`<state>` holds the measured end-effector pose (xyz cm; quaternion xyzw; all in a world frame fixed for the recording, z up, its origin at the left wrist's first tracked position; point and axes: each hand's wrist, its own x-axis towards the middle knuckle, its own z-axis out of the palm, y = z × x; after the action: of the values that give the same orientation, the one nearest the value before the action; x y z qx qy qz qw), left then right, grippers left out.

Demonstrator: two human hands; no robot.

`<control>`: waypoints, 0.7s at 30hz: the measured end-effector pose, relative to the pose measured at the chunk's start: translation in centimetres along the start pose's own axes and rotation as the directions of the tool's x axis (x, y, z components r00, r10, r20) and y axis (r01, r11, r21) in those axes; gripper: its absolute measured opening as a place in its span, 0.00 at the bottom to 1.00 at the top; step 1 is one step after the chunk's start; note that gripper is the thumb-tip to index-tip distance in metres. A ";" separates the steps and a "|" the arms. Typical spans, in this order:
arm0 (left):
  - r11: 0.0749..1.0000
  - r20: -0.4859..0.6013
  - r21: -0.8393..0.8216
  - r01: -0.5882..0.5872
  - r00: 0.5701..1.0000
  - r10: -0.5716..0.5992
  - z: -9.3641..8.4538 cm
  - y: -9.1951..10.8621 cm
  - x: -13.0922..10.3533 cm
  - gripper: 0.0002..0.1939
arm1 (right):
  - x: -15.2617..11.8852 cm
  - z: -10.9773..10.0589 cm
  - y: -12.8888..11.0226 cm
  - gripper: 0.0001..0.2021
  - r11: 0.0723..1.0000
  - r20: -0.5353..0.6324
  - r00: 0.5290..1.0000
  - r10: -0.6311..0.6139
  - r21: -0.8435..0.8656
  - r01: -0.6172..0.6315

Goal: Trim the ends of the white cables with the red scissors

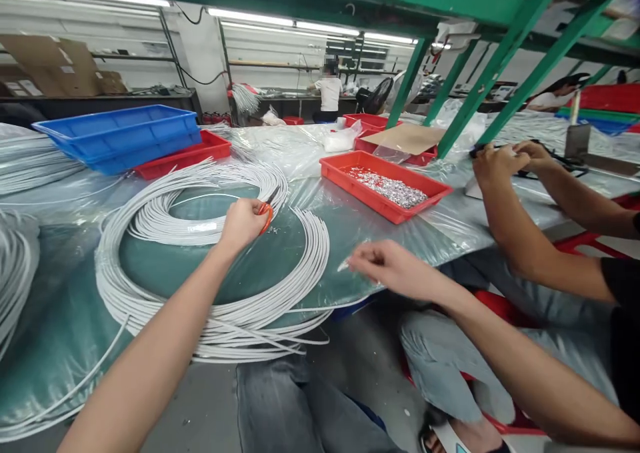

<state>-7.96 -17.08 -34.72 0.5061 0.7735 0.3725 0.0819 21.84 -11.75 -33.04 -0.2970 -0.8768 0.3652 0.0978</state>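
My left hand (239, 224) is closed around a pair of orange-handled scissors (267, 217) above the coiled cables. The dark blades point away from me. Below it lies a large coil of white cable (113, 266), looped on the green table. The many cut ends (311, 221) of the coil fan out to the right of the scissors. My right hand (383, 264) is pinched near the table's front edge, right of the coil. A small whitish piece (343, 265) sticks out from its fingertips; its exact kind is too small to make out.
A red tray (333, 172) of small shiny parts stands beyond my right hand. A blue bin (125, 136) rests on a red tray (215, 148) at the back left. More cable coils (17, 266) lie left. A co-worker's hands (505, 160) work at the right, beside green posts (500, 66).
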 end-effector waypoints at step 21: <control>0.997 -0.026 0.053 -0.057 0.998 0.059 0.2 -0.2 -0.1 0.13 | 13.8 -0.4 4.7 0.12 0.949 0.067 0.988 0.140 -0.293 -0.115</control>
<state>-7.95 -17.15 -35.05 0.5252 0.7691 0.3611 0.0472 13.03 -0.73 -36.65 -0.3480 -0.9031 0.2516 -0.0085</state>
